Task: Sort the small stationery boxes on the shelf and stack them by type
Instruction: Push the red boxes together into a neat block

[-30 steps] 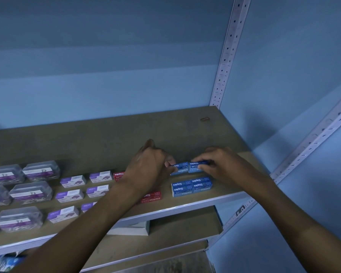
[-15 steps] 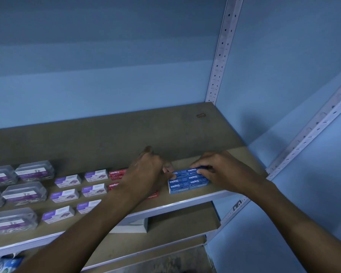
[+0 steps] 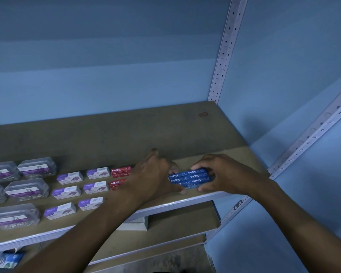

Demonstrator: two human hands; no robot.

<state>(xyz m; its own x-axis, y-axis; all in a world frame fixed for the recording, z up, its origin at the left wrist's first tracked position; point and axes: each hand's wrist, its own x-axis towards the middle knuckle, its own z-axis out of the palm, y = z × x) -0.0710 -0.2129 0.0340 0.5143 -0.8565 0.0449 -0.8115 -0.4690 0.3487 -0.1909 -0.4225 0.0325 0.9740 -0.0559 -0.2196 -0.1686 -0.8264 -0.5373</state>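
Both hands, left hand (image 3: 156, 174) and right hand (image 3: 222, 174), pinched blue staple boxes (image 3: 188, 177) from either side, squaring stack, I judged; red boxes (image 3: 120, 171) just left.

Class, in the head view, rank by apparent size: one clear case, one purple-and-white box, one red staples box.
1. Clear case, plainly largest.
2. Purple-and-white box and red staples box look alike; the left hand partly hides the red ones.

I have one view only, head-mounted, looking forward and down from above the shelf board (image 3: 106, 138), close in. It faces the blue back wall (image 3: 106, 75) and the right corner upright (image 3: 225, 50).
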